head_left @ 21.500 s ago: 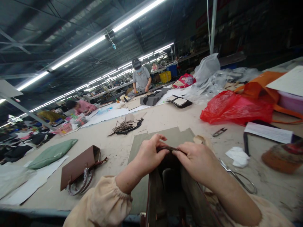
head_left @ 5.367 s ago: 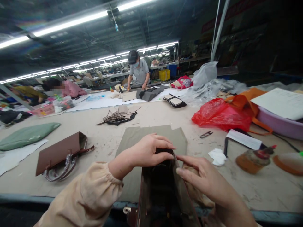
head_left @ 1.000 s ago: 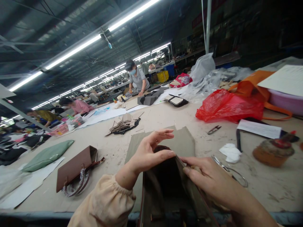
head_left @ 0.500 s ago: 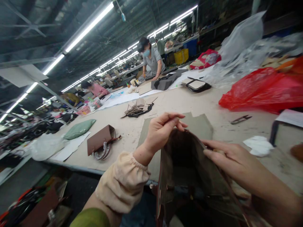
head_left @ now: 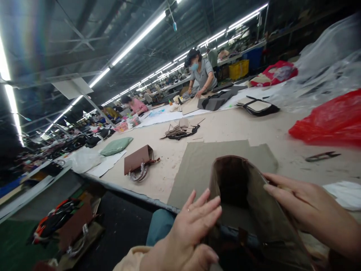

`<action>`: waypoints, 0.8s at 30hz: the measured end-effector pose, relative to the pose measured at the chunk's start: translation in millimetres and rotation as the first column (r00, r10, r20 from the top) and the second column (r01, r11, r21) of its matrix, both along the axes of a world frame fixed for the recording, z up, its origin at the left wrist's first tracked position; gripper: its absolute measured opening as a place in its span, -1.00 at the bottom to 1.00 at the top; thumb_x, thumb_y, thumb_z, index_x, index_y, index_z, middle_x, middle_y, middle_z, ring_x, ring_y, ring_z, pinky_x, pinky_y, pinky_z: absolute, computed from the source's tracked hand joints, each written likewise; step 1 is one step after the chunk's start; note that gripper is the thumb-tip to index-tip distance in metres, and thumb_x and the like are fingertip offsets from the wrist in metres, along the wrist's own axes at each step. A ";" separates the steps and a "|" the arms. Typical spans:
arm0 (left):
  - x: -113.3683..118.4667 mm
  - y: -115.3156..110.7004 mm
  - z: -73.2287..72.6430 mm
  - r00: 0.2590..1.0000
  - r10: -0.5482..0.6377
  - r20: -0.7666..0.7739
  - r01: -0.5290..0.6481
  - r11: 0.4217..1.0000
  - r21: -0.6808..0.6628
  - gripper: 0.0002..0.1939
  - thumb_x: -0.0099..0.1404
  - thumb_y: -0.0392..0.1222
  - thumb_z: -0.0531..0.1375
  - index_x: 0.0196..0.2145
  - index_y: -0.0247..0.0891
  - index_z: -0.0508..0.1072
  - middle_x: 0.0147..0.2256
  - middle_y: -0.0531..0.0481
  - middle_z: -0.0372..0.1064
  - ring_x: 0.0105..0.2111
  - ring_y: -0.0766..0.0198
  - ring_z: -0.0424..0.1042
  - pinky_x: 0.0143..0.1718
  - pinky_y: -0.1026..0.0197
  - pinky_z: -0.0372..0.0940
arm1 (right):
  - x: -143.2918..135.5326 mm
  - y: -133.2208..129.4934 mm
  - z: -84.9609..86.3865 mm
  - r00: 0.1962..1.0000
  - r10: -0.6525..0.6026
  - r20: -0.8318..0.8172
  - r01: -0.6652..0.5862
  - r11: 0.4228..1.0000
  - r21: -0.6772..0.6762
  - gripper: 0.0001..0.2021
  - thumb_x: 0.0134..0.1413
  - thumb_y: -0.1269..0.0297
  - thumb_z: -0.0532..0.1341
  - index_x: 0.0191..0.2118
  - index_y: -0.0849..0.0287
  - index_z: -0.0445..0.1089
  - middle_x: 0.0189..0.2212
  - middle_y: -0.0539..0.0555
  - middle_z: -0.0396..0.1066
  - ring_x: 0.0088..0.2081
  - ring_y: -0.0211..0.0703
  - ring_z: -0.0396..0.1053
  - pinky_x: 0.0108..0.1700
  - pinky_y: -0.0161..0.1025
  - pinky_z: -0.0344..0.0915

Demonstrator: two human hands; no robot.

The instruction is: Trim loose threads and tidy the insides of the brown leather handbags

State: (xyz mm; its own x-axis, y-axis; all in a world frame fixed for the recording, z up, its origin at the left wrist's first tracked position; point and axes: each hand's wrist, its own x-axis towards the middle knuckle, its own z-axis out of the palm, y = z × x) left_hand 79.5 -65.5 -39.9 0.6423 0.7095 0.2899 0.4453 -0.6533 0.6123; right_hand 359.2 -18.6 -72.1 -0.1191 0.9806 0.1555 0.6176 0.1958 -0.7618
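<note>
A brown handbag (head_left: 270, 214) with a dark olive lining is tilted toward me, its mouth facing up so that I see inside. My right hand (head_left: 307, 207) pinches the bag's right rim between thumb and fingers. At the left side of the opening is my left hand (head_left: 194, 226), fingers stretched out and spread, close to the bag's left edge; whether it touches cannot be made out. Under and behind the bag lies a flat olive cloth sheet (head_left: 194, 165). The bag's lower part runs out of view.
On the table (head_left: 158, 192) stand a smaller brown handbag (head_left: 138, 162), a green pouch (head_left: 117, 146) and a pile of strips (head_left: 182, 130). Thread snips (head_left: 323, 156) and a red plastic bag (head_left: 329, 120) are at right. A co-worker (head_left: 203, 73) stands across the table.
My left hand has come down from the bag's far rim to its left side, its fingers opening out. My right hand keeps its hold. The view has swung left.
</note>
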 end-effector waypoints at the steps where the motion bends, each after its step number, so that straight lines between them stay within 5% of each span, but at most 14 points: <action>1: 0.4 -5.1 -0.2 0.997 -0.032 -0.068 0.036 0.997 0.061 -0.35 0.22 0.12 0.04 0.21 -0.15 0.04 0.19 -0.15 0.00 0.21 -0.05 -0.11 0.22 -0.15 -0.30 | -0.1 0.1 0.3 1.000 0.000 0.006 0.000 1.000 -0.006 -0.59 0.11 0.09 0.01 0.00 0.11 0.37 -0.11 0.10 0.43 -0.10 0.05 0.37 -0.16 -0.17 0.33; 4: 3.5 -10.7 -0.1 0.986 0.051 -0.158 -0.039 0.996 0.075 -0.29 0.22 -0.08 0.11 0.25 -0.19 -0.10 0.24 -0.17 -0.18 0.22 -0.04 -0.16 0.22 -0.09 -0.17 | -1.2 0.3 1.2 1.000 -0.012 -0.001 0.012 1.000 -0.010 -0.58 0.10 0.07 0.02 0.00 0.12 0.37 -0.15 0.08 0.45 -0.13 0.06 0.38 -0.17 -0.13 0.33; 8: 7.5 -9.6 -0.6 0.951 0.298 -0.078 -0.306 0.942 -0.138 -0.31 0.25 -0.16 0.07 0.25 -0.27 -0.15 0.24 -0.15 -0.19 0.22 0.04 -0.12 0.22 0.02 -0.07 | -11.2 -2.6 6.8 0.997 -0.052 -0.060 0.052 0.999 -0.003 -0.57 0.11 0.08 0.04 0.01 0.21 0.35 -0.14 0.11 0.44 -0.12 0.04 0.37 -0.10 -0.10 0.30; 15: -6.4 -13.7 -14.3 0.882 0.430 0.193 -0.268 0.794 -0.545 -0.31 0.19 -0.02 0.14 0.21 -0.26 0.01 0.21 -0.12 -0.03 0.21 0.02 -0.08 0.21 0.02 -0.08 | -94.2 -20.6 3.7 0.948 0.031 -0.318 -0.008 0.997 0.075 -0.57 0.24 0.14 -0.08 0.12 0.20 0.21 0.05 0.12 0.28 0.08 -0.16 0.20 0.11 -0.19 0.11; 17: -16.3 -12.5 -19.3 0.835 0.488 0.255 -0.205 0.705 -0.679 -0.28 0.12 0.02 0.21 0.16 -0.31 0.10 0.14 -0.18 0.12 0.16 -0.02 0.05 0.15 0.03 0.07 | -127.5 -28.1 -5.9 0.942 0.080 -0.325 -0.048 0.993 0.105 -0.57 0.24 0.18 -0.08 0.15 0.25 0.16 0.05 0.17 0.28 0.06 -0.15 0.22 0.10 -0.19 0.13; 20: -35.9 -9.7 -29.1 0.709 0.649 0.276 -0.105 0.484 -0.869 -0.33 0.08 0.00 0.25 0.10 -0.31 0.19 -0.03 -0.21 0.34 -0.03 0.00 0.33 -0.06 0.08 0.30 | -167.6 -41.9 -19.7 0.954 0.164 -0.251 -0.145 0.985 0.093 -0.55 0.21 0.26 -0.07 0.18 0.27 0.11 -0.09 0.22 0.39 -0.08 -0.09 0.35 -0.04 -0.19 0.27; 24: -66.1 -10.7 -47.5 0.597 0.781 0.183 -0.034 0.253 -0.967 -0.46 0.07 -0.05 0.27 -0.04 -0.35 0.31 -0.30 -0.17 0.47 -0.37 0.10 0.49 -0.42 0.18 0.40 | -186.4 -60.2 -32.0 0.930 0.299 -0.212 -0.294 0.954 0.057 -0.59 0.18 0.31 -0.03 0.12 0.20 0.22 -0.10 0.19 0.41 -0.09 -0.07 0.37 -0.05 -0.20 0.27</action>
